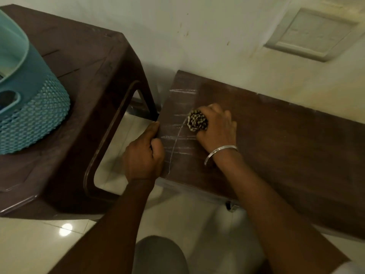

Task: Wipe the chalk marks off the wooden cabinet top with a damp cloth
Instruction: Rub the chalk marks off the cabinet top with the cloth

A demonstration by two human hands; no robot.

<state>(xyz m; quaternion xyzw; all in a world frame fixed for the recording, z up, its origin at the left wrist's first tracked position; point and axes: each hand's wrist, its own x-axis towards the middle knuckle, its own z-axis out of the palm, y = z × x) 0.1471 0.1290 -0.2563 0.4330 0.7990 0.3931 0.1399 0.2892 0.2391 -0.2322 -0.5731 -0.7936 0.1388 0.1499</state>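
Observation:
The dark wooden cabinet top (280, 139) runs from the centre to the right along the wall. White chalk marks (178, 139), streaks and one long curved line, cover its left end. My right hand (218, 127) grips a bunched, dark-and-cream patterned cloth (197, 121) and presses it onto the marked area. A silver bangle sits on that wrist. My left hand (144, 155) curls over the cabinet top's left edge, thumb on the surface.
A brown plastic stool (83, 107) stands close to the cabinet's left, with a teal woven basket (33, 111) on it. A pale wall with a recessed panel (312, 34) is behind. Glossy white floor tiles (39, 240) lie below.

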